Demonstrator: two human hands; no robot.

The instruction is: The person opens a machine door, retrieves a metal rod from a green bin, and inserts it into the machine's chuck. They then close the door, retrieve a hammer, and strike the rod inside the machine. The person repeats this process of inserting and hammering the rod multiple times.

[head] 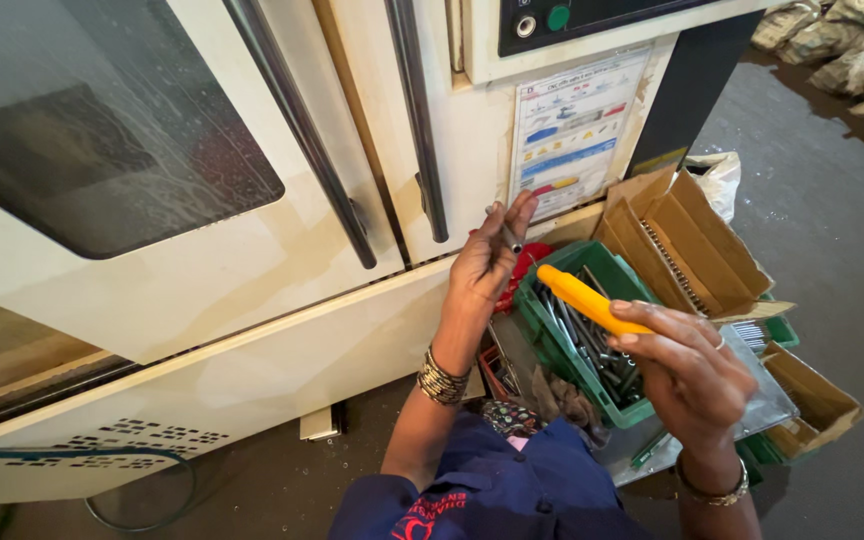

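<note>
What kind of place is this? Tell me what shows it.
Probably a machine shop or factory floor: a large cream machine with a windowed door and control panel, a green crate of metal rods, and a bare concrete floor.

Even soft daylight, sharp focus, faint window glare – wide-angle bending at edges

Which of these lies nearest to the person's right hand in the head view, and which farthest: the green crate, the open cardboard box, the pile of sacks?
From the right hand:
1. Green crate, just left of the hand, holding metal rods.
2. Open cardboard box, above the hand, against the machine.
3. Pile of sacks, far off in the upper right corner.
</note>
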